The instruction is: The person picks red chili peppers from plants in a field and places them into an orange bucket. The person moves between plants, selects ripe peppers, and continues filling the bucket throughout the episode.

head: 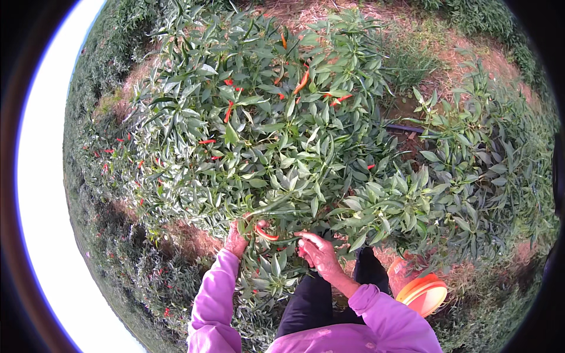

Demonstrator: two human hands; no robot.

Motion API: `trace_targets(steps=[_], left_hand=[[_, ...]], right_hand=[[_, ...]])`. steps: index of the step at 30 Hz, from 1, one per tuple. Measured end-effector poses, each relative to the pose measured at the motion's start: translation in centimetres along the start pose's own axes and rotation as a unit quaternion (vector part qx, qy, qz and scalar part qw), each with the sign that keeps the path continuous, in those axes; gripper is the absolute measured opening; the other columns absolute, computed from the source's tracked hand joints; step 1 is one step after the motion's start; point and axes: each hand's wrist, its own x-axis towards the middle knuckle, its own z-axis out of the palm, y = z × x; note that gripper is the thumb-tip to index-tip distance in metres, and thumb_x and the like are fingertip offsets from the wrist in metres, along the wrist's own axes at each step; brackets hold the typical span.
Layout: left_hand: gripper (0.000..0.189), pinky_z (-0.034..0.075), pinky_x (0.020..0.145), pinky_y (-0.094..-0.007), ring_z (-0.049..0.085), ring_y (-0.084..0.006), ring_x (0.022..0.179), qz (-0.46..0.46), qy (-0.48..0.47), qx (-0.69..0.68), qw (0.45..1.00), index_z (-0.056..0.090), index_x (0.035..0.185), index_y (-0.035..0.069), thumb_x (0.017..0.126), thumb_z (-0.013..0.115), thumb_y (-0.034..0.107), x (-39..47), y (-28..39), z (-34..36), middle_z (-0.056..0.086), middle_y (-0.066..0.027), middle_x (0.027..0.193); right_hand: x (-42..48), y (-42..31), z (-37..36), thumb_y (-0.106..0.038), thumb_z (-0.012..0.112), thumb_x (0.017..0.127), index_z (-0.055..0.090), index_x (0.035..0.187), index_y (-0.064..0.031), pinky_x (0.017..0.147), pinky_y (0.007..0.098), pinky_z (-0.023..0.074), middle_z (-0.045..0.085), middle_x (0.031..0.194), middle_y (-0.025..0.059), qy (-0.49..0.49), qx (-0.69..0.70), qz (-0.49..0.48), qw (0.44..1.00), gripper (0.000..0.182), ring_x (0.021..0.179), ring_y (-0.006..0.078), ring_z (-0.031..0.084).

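My left hand [237, 239] reaches in among the leaves of a chili pepper plant, its fingers partly hidden by foliage. Beside its thumb a curved red chili pepper [266, 234] hangs. Just right of that, a long green chili pepper [288, 241] points towards my right hand [321, 257]. The right index finger is stretched out near the green pepper's end, while the other fingers curl in. Something red, apparently a picked chili pepper [303, 253], shows under those curled fingers. What the left fingers grip, if anything, is hidden.
Dense chili plants [282, 145] with red and green peppers spread before me. An orange bucket [422, 294] stands by my legs at the right. A dark hose or pipe [405, 128] crosses the soil between plants. Dry straw [304, 13] covers ground at the top.
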Motion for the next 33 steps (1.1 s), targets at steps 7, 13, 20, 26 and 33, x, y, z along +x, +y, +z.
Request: trace_targets(steps=[7,13,20,26,33], left_hand=[[0.029,0.053,0.074,-0.0317,0.063,-0.0209,0.085,-0.004,0.076,0.068,0.995,0.051,0.110,0.000,0.085,0.060,0.013,-0.2,0.2,2.1,0.064,-0.0141,0.094],[0.019,0.045,0.062,-0.0236,0.056,-0.0087,0.071,0.003,0.093,0.092,0.991,0.061,0.092,0.007,0.078,0.070,0.015,-0.5,0.2,3.6,0.062,0.0018,0.081],[0.021,0.053,0.075,-0.0312,0.063,-0.0184,0.089,-0.010,0.030,0.047,0.998,0.057,0.108,0.006,0.088,0.055,0.010,-0.4,-0.3,2.9,0.064,-0.0097,0.098],[0.032,0.046,0.077,-0.0254,0.057,-0.0108,0.088,0.032,0.033,0.251,0.967,0.054,0.116,0.002,0.084,0.055,0.005,-0.9,0.1,3.8,0.060,-0.0028,0.100],[0.049,0.046,0.089,-0.0316,0.057,-0.0204,0.099,0.040,0.095,0.095,0.990,0.041,0.124,-0.004,0.080,0.063,0.005,-1.4,-0.8,3.7,0.056,-0.0081,0.103]], right_hand=[[0.5,0.4,1.1,-0.012,0.059,0.087,0.056,0.114,-0.0049,0.058,0.0253,0.0468,0.062,0.075,0.0083,0.049,-0.294,-0.277,0.913,0.028,0.060,0.0113,0.057],[3.3,-0.8,3.3,-0.016,0.063,0.082,0.055,0.115,-0.0137,0.054,0.0358,0.0482,0.064,0.085,0.0122,0.040,-0.368,-0.337,0.866,0.034,0.065,0.0288,0.062],[2.7,-3.1,4.1,-0.005,0.067,0.076,0.056,0.112,-0.0086,0.065,0.0305,0.0522,0.064,0.099,0.0099,-0.014,-0.293,-0.370,0.882,0.037,0.080,0.0241,0.065],[3.6,-3.3,4.1,-0.012,0.064,0.085,0.057,0.105,-0.0021,0.055,0.0192,0.0455,0.064,0.082,0.0050,0.007,-0.009,-0.160,0.987,0.024,0.069,0.0062,0.058],[3.9,-3.1,2.9,-0.016,0.063,0.085,0.059,0.100,-0.0061,0.039,0.0165,0.0261,0.055,0.069,-0.0007,-0.038,0.223,0.020,0.974,0.018,0.044,0.0006,0.035]])
